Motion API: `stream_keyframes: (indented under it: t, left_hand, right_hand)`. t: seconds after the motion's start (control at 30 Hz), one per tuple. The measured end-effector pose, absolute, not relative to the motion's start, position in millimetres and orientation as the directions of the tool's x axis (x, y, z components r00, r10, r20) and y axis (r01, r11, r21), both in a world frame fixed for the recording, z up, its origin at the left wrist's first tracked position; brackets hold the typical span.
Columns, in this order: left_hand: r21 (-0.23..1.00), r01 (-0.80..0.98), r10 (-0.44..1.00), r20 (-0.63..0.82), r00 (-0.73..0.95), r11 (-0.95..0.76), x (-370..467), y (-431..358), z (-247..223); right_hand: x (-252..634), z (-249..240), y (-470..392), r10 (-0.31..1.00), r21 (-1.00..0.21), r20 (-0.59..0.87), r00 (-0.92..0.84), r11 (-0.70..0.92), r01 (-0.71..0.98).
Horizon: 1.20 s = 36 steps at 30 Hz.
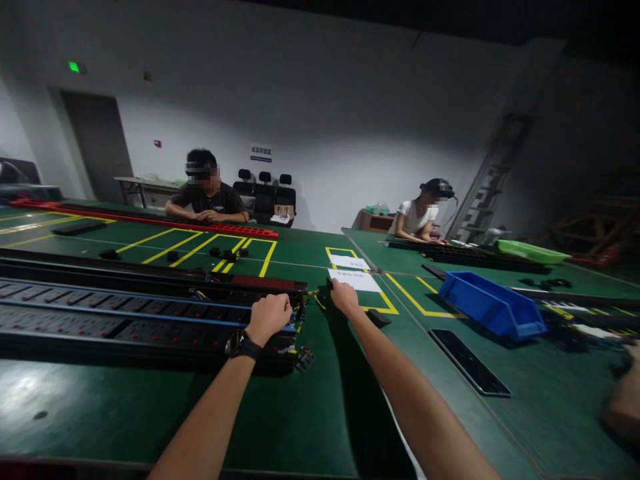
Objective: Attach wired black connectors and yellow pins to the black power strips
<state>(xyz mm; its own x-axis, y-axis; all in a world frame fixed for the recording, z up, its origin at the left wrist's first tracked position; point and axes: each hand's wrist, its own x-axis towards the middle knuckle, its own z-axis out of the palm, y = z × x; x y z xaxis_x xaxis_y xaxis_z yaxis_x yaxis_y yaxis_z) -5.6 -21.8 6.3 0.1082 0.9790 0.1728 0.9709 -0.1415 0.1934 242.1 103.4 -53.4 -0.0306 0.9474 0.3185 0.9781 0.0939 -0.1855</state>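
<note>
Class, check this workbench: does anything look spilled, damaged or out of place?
Nothing looks spilled. One oddity: a black plastic piece lies on the green tabletop by the end of the power strip, seemingly stray.

Assembly workshop, green worktables (pixel 115 410) marked with yellow lines (pixel 269 259), long black component strips (pixel 165 328), blue parts bin (pixel 487 307), tall ladder (pixel 486 183)

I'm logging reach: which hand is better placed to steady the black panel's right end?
Likely the left hand: it's there, over the black panel; the right hand is by the white papers.

A head-worn camera is looking forward and down, over the near tabletop (pixel 115 413) toward the far wall (pixel 325 100)
</note>
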Motion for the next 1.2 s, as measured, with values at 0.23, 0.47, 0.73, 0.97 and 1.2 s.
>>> stream_keyframes:
  t: [0.23,0.47,0.73,0.97,1.2]
  left_hand:
    - [0.2,0.967,0.976,0.184,0.12,-0.157,-5.8,-22.0,6.8]
    - [0.197,0.969,0.978,0.174,0.112,-0.146,-4.7,-22.0,7.6]
    - [0.192,0.97,0.979,0.17,0.116,-0.149,-4.7,-21.2,7.8]
    - [0.187,0.973,0.983,0.149,0.105,-0.132,-3.8,-21.5,9.3]
    - [0.19,0.971,0.98,0.165,0.113,-0.143,-3.1,-23.5,12.1]
  right_hand:
    - [244.9,-70.9,108.2,0.897,-0.431,0.439,0.047,0.165,0.887]
    - [228.1,-78.1,90.9,0.879,-0.561,0.477,0.019,0.287,0.777]
    - [221.4,-73.1,85.7,0.878,-0.623,0.476,0.055,0.292,0.726]
    - [216.7,-73.0,81.7,0.882,-0.662,0.468,0.055,0.308,0.684]
    - [212.4,-73.3,81.6,0.912,-0.727,0.409,0.017,0.315,0.611]
